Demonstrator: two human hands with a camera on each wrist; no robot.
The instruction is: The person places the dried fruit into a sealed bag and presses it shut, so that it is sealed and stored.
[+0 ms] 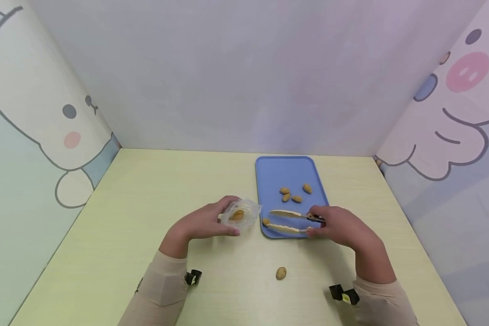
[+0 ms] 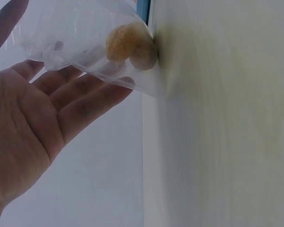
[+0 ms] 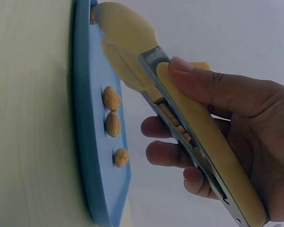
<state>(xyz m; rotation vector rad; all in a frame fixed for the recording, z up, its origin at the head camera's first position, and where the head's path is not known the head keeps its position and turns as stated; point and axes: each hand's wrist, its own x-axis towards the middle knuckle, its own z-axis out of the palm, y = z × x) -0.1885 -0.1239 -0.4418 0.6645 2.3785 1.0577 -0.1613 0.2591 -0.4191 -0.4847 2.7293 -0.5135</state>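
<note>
My left hand (image 1: 207,221) holds a clear plastic bag (image 1: 250,212) from its left side, thumb and fingers curved about it. Inside lie a few tan, rough-shelled nuts (image 2: 128,45), low in the bag near the tabletop. My right hand (image 1: 337,226) grips a pair of tongs (image 3: 203,137) with cream tips and cream handles, thumb on one handle and fingers round the other. The tong tips are spread over the front of the blue tray (image 1: 283,170). One nut (image 1: 266,222) lies by the nearer tip, at the tray's left edge.
Several more nuts (image 1: 296,198) lie mid-tray. Another single nut (image 1: 281,273) sits on the pale wooden table (image 1: 167,181) in front of the tray. A plain wall (image 1: 244,81) stands behind the table, with cartoon-printed walls at both sides.
</note>
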